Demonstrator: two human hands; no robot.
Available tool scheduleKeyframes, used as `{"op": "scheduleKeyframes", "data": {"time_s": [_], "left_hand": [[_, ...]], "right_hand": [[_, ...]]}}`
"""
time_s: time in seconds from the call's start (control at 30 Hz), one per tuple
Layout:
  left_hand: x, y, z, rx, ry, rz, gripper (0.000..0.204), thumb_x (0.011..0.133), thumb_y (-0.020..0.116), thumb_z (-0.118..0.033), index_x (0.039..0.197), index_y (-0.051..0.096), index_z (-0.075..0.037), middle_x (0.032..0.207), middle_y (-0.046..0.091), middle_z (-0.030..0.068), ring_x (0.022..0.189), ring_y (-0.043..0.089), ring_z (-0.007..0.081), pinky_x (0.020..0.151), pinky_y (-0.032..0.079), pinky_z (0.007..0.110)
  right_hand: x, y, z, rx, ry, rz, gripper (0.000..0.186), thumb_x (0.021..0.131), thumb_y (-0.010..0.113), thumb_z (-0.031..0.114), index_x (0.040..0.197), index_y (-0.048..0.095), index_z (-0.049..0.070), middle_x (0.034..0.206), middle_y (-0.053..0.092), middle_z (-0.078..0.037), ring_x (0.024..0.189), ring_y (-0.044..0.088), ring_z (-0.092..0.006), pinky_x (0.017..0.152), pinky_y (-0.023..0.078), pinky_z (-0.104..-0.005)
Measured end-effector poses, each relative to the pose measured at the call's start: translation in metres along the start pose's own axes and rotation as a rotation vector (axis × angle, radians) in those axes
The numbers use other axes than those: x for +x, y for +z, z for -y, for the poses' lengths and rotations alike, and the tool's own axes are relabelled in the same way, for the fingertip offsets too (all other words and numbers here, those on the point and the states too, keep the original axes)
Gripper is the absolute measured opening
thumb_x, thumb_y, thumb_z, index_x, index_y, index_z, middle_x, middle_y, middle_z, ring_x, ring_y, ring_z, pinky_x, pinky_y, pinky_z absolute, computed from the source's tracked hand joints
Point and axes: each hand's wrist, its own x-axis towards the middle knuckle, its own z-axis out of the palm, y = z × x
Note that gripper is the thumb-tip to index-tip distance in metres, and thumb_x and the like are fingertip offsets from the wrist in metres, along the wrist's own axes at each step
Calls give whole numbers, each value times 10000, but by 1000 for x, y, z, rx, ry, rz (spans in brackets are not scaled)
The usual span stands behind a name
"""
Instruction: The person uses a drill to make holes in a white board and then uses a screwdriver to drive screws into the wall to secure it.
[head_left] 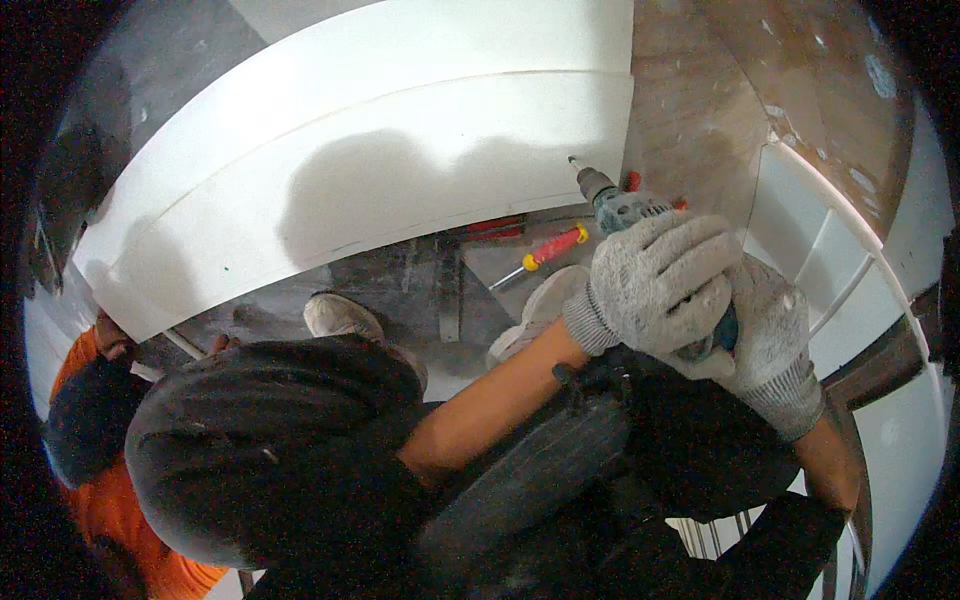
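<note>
Both hands are wrapping tightly around a grey-green power drill [622,207]: the left hand [655,280], in a grey knitted work glove, is clamping over the top and back of the tool's body, and the right hand [770,340], gloved the same way, is cupping it from beneath and behind, its fingers mostly hidden under the left. Stacking the two hands this way seems to be steadying the drill and putting weight behind it. The drill's dark chuck and thin bit [578,166] are pointing up and to the left, the tip touching or just beside the lower right edge of a long white flat board [400,180] lying across the scene; I cannot tell whether the bit is biting into it.

Just below the board, a screwdriver with a red and yellow handle [548,252] is lying near the drill, close enough to grab, beside the person's pale shoes [345,315]. Another red tool [490,228] is resting partly under the board's edge.

The work is happening low down on a grey, dusty floor [420,290], with reddish-brown tiled flooring [700,100] beyond. White panelled pieces [810,240] are standing to the right. At lower left, another person in an orange garment [110,500] is crouching by the board's far end.
</note>
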Motion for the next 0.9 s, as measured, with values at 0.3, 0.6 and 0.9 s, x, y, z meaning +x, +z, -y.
{"op": "scheduleKeyframes", "data": {"time_s": [0.3, 0.6, 0.9], "left_hand": [[-14, 7, -11, 140, 0, -189, 614, 739, 795, -613, 1024, 634, -93, 1121, 687, 168, 969, 692, 382, 823, 564, 493], [-48, 3, -22, 118, -152, -47, 844, 676, 804, -683, 1245, 628, -86, 1246, 644, 169, 1169, 613, 406, 996, 482, 508], [-80, -13, -4, 79, -319, 88, 818, 656, 805, -661, 1201, 626, -78, 1114, 661, 164, 1063, 641, 388, 919, 498, 478]], "right_hand": [[-31, 25, 17, -31, 131, -154, 770, 777, 763, 172, 1481, 474, 49, 1227, 667, -265, 1156, 633, -451, 981, 525, -494], [-77, 24, 45, 191, 335, -214, 721, 813, 768, 97, 1481, 496, 66, 1323, 666, -193, 1268, 630, -326, 1087, 483, -399], [-95, 28, 62, 297, 374, -202, 692, 802, 800, 143, 1440, 547, 54, 1360, 656, -171, 1279, 622, -294, 1119, 458, -389]]}}
